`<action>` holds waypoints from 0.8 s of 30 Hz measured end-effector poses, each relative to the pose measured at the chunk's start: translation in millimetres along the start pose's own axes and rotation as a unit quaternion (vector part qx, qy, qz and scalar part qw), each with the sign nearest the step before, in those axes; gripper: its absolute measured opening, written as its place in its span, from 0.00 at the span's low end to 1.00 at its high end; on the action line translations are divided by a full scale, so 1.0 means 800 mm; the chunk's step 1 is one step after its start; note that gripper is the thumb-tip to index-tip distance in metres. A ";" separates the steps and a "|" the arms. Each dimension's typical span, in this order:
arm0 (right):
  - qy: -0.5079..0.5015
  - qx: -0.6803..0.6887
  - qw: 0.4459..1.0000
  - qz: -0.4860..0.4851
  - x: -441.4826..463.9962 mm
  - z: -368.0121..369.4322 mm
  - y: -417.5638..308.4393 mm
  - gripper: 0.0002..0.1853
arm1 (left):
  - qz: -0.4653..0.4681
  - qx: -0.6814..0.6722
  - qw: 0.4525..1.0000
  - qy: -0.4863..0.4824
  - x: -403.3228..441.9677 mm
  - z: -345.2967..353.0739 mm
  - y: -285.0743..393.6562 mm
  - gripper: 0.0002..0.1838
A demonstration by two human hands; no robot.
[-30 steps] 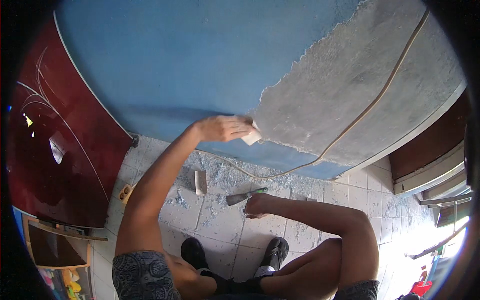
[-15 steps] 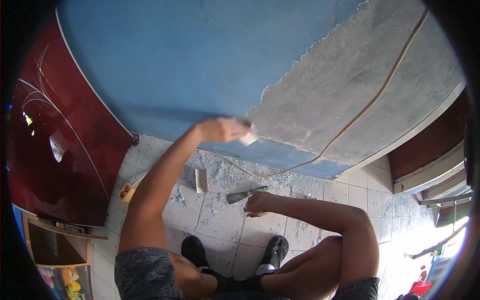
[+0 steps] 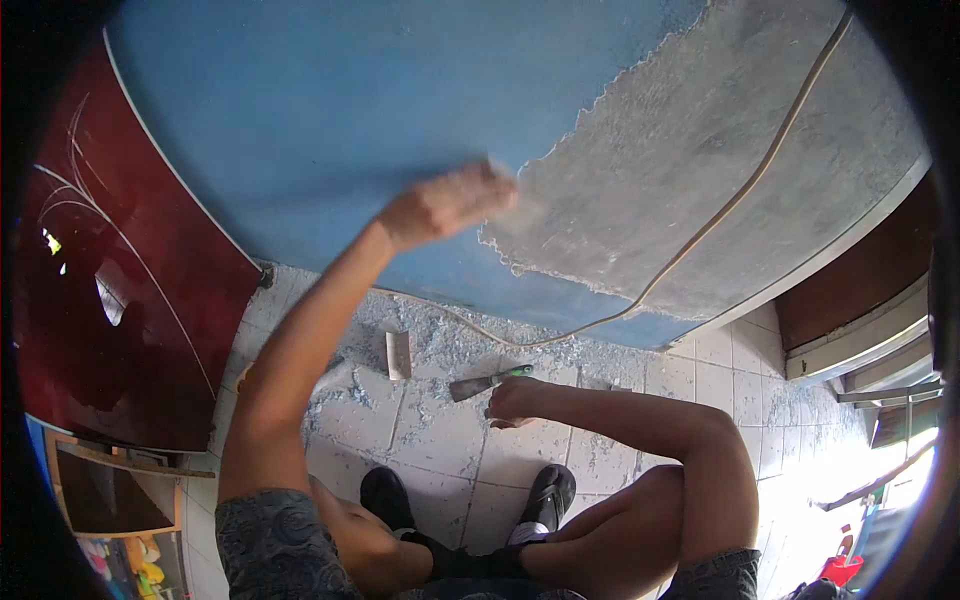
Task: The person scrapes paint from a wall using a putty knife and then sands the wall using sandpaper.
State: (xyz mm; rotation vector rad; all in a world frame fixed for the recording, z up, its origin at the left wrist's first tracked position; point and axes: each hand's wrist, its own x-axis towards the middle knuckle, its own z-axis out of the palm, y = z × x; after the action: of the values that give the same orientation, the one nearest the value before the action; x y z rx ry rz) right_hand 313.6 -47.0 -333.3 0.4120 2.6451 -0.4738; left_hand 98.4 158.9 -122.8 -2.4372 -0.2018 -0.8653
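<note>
My left hand (image 3: 450,205), blurred by motion, is raised against the wall close to the ragged edge between blue paint (image 3: 330,110) and bare grey plaster (image 3: 700,150). Its fingers are closed around a pale flat piece (image 3: 517,208), which is smeared and hard to identify. Lower down, my right hand (image 3: 513,402) hovers over the floor with its fingers curled; whatever it might hold is hidden. Just beyond that hand lies a scraper (image 3: 475,386) with a wide metal blade and a green handle.
Paint flakes (image 3: 440,335) litter the white tiled floor (image 3: 430,430) along the wall's foot. A bent pale plate (image 3: 398,355) lies among them. A beige cable (image 3: 745,200) hangs across the plaster. Left stands a dark red glossy panel (image 3: 130,270), right a red container (image 3: 842,570).
My left hand has moved up the wall with the pale piece, away from the lower corner of the plaster. My right hand and the scraper hold nearly the same place.
</note>
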 end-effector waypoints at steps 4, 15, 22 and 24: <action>0.071 -0.007 0.997 -0.029 -0.003 -0.005 0.001 0.15 | 0.140 -0.045 0.980 -0.134 -0.055 0.049 0.029 0.17; -0.009 0.000 1.000 0.005 -0.003 -0.006 -0.006 0.19 | -0.053 0.099 0.991 0.078 0.070 -0.055 -0.045 0.32; -0.044 -0.007 0.999 0.027 0.000 -0.026 -0.007 0.19 | 0.155 -0.059 0.973 -0.161 -0.070 0.074 0.040 0.15; -0.025 -0.009 0.999 0.033 0.003 -0.025 -0.009 0.19 | 0.160 -0.066 0.980 -0.103 -0.058 0.073 0.028 0.18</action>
State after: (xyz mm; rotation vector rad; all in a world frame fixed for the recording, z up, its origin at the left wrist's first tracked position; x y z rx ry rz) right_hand 302.1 -45.4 -315.5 0.4735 2.5763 -0.4349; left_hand 100.5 173.4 -199.0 -2.5849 0.1769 -0.4997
